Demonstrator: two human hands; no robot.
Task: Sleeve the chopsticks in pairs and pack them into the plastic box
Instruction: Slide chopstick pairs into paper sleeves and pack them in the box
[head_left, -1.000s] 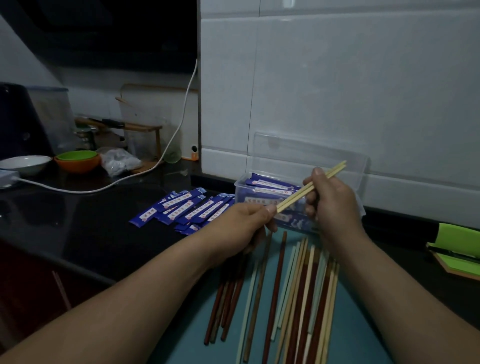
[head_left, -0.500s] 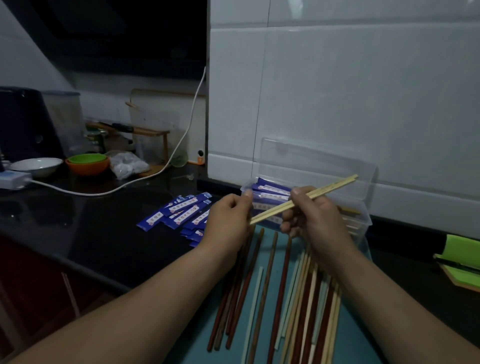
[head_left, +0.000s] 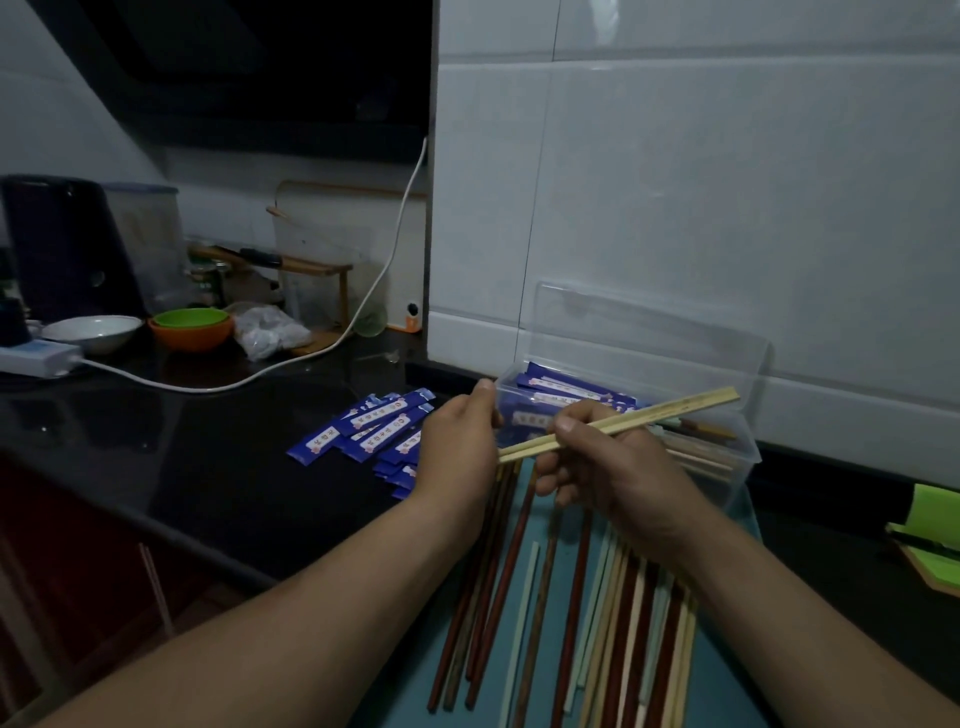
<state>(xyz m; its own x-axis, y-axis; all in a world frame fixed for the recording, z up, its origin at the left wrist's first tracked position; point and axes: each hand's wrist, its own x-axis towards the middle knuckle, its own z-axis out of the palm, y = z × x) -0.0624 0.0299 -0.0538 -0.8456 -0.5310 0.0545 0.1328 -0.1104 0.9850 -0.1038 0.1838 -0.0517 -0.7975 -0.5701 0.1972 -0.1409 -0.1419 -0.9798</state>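
Observation:
My right hand (head_left: 613, 467) is shut on a pair of pale bamboo chopsticks (head_left: 670, 413), held level above the counter and pointing right over the clear plastic box (head_left: 745, 454). Blue sleeved pairs (head_left: 566, 387) lie inside the box, and its lid (head_left: 649, 338) stands open against the wall. My left hand (head_left: 457, 447) sits at the pair's left tips with its back toward me and its fingers hidden. Behind it lies a pile of empty blue sleeves (head_left: 363, 431). Several loose red, brown and pale chopsticks (head_left: 571, 623) lie on a teal mat (head_left: 405, 706) under my arms.
A white cable (head_left: 291, 364) runs across the dark counter to a power strip (head_left: 36, 358). A white bowl (head_left: 93, 330), an orange and green bowl (head_left: 189, 327) and a plastic bag (head_left: 267, 332) stand at the back left. A green notebook (head_left: 930, 525) lies at the right. The counter's front edge (head_left: 156, 525) runs on the left.
My right hand has swung the bamboo pair from a steep slant to nearly level and slid toward its left end. My left hand stays at the tips. My view has shifted left and up.

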